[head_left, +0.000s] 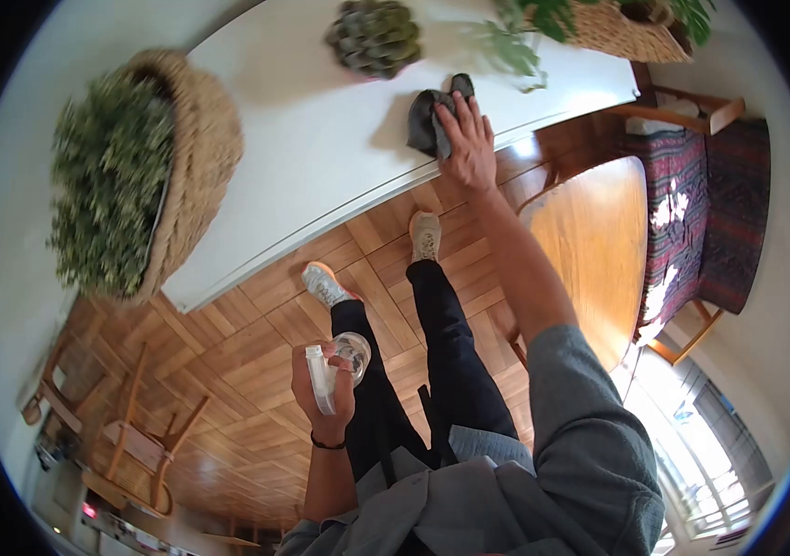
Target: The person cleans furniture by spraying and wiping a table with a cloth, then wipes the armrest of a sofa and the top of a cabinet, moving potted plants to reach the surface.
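Observation:
In the head view, my right hand [469, 153] presses a dark grey cloth [425, 120] onto the white tabletop [293, 139] near its front edge. The cloth is bunched, part of it sticking out past my fingertips. Lower down, my left hand [328, 394] is wrapped round a clear spray bottle [354, 350] with a white trigger head, held in front of my legs above the floor. A green succulent [375, 39] stands on the white surface, left of the cloth and farther back.
On the left of the white top sits a woven basket [205, 157] with a leafy plant [108, 176]. Another woven planter [622, 32] is at the back right. A round-cornered wooden table [589, 250] and a patterned chair [677, 204] stand right; a wooden chair [131, 454] lower left.

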`<state>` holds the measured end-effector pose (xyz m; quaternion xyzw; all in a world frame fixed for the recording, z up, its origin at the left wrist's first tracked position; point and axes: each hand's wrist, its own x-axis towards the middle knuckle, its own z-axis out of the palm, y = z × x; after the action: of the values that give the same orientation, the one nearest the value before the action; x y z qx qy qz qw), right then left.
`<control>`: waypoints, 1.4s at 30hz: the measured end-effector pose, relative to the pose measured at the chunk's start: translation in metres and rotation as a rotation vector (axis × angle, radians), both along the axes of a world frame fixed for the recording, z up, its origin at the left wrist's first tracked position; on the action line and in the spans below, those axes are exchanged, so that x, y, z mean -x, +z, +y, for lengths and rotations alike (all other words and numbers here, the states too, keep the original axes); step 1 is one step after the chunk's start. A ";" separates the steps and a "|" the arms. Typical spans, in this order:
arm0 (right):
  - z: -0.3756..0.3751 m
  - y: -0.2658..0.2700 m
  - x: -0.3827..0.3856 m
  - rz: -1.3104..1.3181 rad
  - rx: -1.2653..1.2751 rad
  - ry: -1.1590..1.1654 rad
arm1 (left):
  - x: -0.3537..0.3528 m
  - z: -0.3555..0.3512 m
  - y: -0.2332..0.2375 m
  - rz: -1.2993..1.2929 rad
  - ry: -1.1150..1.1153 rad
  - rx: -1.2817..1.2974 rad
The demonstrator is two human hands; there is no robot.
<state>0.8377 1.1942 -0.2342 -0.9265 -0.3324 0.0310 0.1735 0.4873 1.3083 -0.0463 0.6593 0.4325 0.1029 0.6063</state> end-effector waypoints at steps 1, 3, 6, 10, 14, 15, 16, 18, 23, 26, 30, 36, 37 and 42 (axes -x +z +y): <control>-0.020 0.000 -0.025 -0.007 -0.006 -0.025 | -0.014 -0.008 0.000 0.003 -0.020 0.008; -0.058 -0.001 -0.072 -0.039 0.000 -0.086 | -0.040 -0.022 0.002 0.000 -0.065 0.015; -0.113 -0.009 -0.134 -0.095 0.067 -0.171 | -0.075 -0.045 0.004 0.010 -0.124 0.023; -0.173 -0.019 -0.204 -0.136 0.126 -0.238 | -0.109 -0.070 -0.003 0.028 -0.203 0.011; -0.222 -0.027 -0.267 -0.144 0.132 -0.466 | -0.133 -0.088 -0.014 0.050 -0.256 0.005; -0.232 -0.031 -0.283 -0.124 0.131 -0.547 | -0.139 -0.092 -0.013 0.055 -0.268 -0.007; -0.240 -0.030 -0.300 -0.097 0.121 -0.607 | -0.145 -0.095 -0.014 0.059 -0.276 -0.022; -0.249 -0.030 -0.324 -0.055 0.116 -0.697 | -0.149 -0.098 -0.020 0.040 -0.285 -0.038; -0.241 -0.036 -0.326 -0.104 0.175 -0.730 | -0.151 -0.094 -0.019 0.061 -0.328 -0.039; -0.221 -0.037 -0.270 -0.155 0.020 -0.514 | -0.143 -0.087 -0.016 0.057 -0.335 -0.086; -0.164 -0.029 -0.156 -0.132 -0.079 -0.380 | -0.133 -0.074 -0.005 0.007 -0.226 -0.019; -0.038 -0.018 0.038 0.065 -0.033 -0.075 | -0.080 -0.031 -0.001 -0.063 -0.170 -0.047; -0.008 -0.006 0.068 0.135 0.060 -0.027 | -0.071 -0.022 0.001 -0.065 -0.135 -0.014; 0.117 0.021 0.184 0.333 0.009 0.390 | -0.022 0.015 0.006 -0.035 -0.006 -0.040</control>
<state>0.6538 1.3114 -0.2136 -0.8277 -0.4717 0.2173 0.2126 0.5096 1.3232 -0.0404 0.6708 0.4177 0.1212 0.6007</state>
